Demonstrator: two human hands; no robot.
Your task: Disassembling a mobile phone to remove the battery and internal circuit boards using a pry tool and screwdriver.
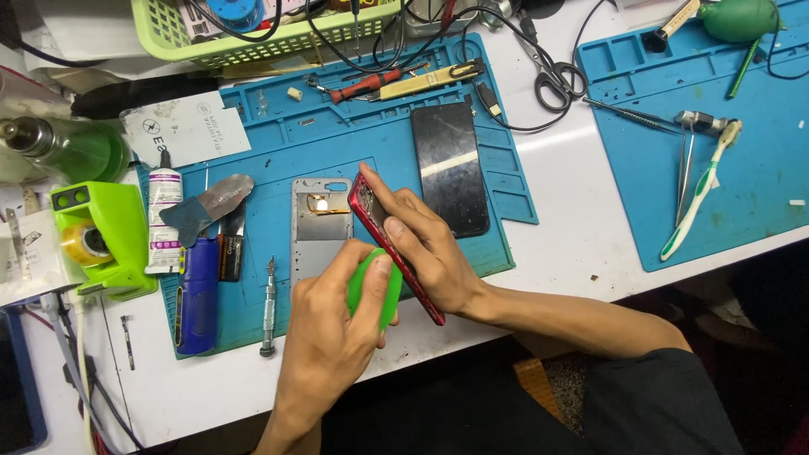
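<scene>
At the near edge of the blue mat (253, 316), both hands are on a red phone frame (383, 232). Right hand (430, 248) is closed around the frame, holding it tilted on edge above the mat, fingers wrapped over its upper side. Left hand (333, 337) is closed on a green blower bulb (375, 286), thumb pressed on top, the bulb touching the frame's near side.

Just left of the frame, flat on the mat: a grey metal plate (318, 236) with a small gold part near its far end. Just far-right of the hands: a black phone screen (451, 168), lying flat.

Left part of the mat: a thin screwdriver (269, 307), a blue cylinder (198, 295), a small dark battery (230, 257), a metal pry tool (211, 202), a white glue tube (164, 219). Off the mat to the left, a green tape holder (105, 236).

Far edge of the mat: a red-handled screwdriver (366, 84) and a yellow tool (430, 80). Beyond them a green basket (253, 34) full of cables. Black scissors (552, 80) on the white table (573, 227).

Far right, a second blue mat (758, 185) with a toothbrush (699, 194), tweezers (684, 168) and a green blower (737, 18).
</scene>
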